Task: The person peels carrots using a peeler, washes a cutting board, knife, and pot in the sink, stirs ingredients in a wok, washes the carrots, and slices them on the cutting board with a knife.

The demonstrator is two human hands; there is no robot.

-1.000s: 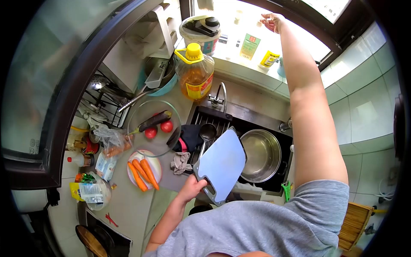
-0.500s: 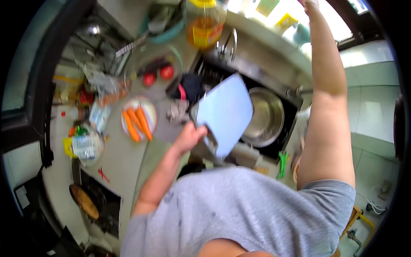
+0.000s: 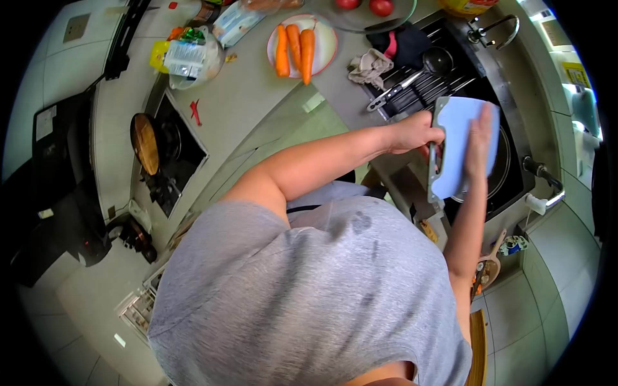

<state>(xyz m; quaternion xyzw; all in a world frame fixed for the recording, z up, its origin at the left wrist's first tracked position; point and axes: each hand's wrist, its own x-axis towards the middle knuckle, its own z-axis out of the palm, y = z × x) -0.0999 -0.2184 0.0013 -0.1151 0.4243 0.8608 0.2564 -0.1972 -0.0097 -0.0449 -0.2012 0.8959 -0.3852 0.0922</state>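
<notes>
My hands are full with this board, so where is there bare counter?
For the board, the widest bare patch of counter lies between the plate of carrots, white-and-yellow packet and red item; a narrower one separates plate and crumpled cloth. The rack is crowded with the ladle and dark cloth.

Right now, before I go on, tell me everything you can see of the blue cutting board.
The cutting board is a flat, pale blue slab, plastic by its look, with a grey strip and handle slot along the side nearer the left hand. That hand grips it at the slot; the right hand lies open against the blue face. The board is held up, seen at a slant, partly hiding the round pot. Its far face is out of sight.
</notes>
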